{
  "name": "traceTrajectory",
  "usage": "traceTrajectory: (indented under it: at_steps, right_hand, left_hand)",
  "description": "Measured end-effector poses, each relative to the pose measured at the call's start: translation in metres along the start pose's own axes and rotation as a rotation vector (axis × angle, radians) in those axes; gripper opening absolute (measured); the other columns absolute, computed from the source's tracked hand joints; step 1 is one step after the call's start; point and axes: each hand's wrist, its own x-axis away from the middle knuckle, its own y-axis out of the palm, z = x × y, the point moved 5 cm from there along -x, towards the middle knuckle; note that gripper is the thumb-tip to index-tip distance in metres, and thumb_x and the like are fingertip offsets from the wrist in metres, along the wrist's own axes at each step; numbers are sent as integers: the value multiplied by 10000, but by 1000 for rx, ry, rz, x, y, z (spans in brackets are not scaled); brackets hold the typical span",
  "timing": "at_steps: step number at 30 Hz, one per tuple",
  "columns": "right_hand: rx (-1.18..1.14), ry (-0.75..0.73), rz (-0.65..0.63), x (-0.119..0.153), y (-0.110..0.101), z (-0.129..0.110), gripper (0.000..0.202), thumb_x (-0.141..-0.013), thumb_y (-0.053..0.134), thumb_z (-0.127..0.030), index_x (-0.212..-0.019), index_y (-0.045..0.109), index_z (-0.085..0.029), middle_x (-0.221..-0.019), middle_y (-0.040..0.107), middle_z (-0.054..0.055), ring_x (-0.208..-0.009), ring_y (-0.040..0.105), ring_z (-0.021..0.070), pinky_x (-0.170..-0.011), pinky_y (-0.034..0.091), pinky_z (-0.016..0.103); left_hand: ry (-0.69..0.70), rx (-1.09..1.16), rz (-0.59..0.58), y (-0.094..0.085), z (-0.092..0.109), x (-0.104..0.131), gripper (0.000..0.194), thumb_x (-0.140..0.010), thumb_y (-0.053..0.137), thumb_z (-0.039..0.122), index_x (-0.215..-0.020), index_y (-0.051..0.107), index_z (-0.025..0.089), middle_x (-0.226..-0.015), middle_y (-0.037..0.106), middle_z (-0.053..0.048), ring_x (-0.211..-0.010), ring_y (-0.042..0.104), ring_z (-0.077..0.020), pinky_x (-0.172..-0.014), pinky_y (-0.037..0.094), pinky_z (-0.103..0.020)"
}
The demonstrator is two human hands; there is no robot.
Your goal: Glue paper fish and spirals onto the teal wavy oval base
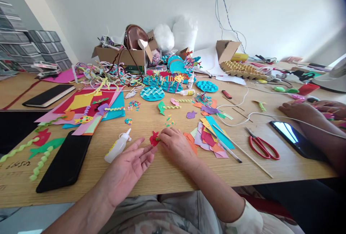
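Note:
My left hand (129, 163) is turned palm up, its fingers stretched out and apart, with the fingertips close to the lower edge of a small red paper fish (154, 138). The curled fingers of my right hand (175, 144) pinch that fish at its right side, where a bit of green shows; the fingertips are partly hidden. Beside my left hand leans a white glue bottle (118, 148) with its nozzle up. Tiny paper scraps (169, 120) lie just beyond my hands. A green paper fish (161, 108) with a yellow-green twisted stem and a purple paper fish (191, 114) lie farther back.
Coloured paper pieces (208, 138), a brush (227, 147) and red-handled scissors (261, 147) lie to the right. A co-worker's hands (300, 113) are near a phone (297, 140). A black case (66, 162) and paper sheets (72, 100) lie left. Blue discs (152, 93) and a cardboard box (108, 54) stand behind.

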Motion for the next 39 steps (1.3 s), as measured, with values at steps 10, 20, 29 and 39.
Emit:
traceTrajectory:
  at_steps: [10,20,29,39]
  right_hand:
    - [150,-122,-92,-6,-2,-14,140,-883,486,-251,-873,608,-181,-833,601,38,-791,489,169,-675,305,303]
    - [27,61,-85,-11,7,-9,192,-896,442,-206,-839,622,-170,-845,600,51,-806,511,158,-697,340,283]
    - [-243,197,12,-13,3,4,116,-804,533,-118,-716,594,-165,-783,597,35,-761,534,138,-682,381,245]
    - [-547,323,184,-12,-5,19,118,-740,553,-97,-651,565,-173,-687,581,0,-677,527,120,-620,379,226]
  left_hand:
    - [-29,-38,-2,-6,4,-6,426,-867,369,-2,-1262,398,155,-1089,615,-160,-897,656,-177,-635,535,-220]
    - [32,-118,7,-14,6,-11,364,-852,413,8,-1186,488,129,-1074,626,-144,-873,648,-157,-653,524,-205]
    - [216,-331,-100,-5,16,-20,322,-757,589,58,-1057,601,174,-1217,551,-84,-956,598,-167,-755,480,-238]
    - [250,-334,-110,1,18,-24,232,-726,606,79,-945,608,159,-942,612,-56,-888,586,-156,-768,463,-246]
